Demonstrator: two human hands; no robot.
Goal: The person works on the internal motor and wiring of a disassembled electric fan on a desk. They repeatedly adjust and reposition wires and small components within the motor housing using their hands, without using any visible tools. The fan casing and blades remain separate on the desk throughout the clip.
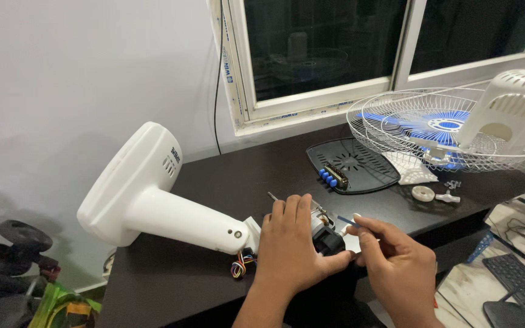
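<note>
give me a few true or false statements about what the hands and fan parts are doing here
1. The left hand rests on the fan motor. True.
2. The right hand is empty. False: it pinches a thin tool pointed at the motor.
3. The white fan stand stands upright. False: it lies on its side on the dark table.
4. The blue blade lies inside the wire guard. True.
5. The black panel with blue buttons lies behind the hands. True.
</note>
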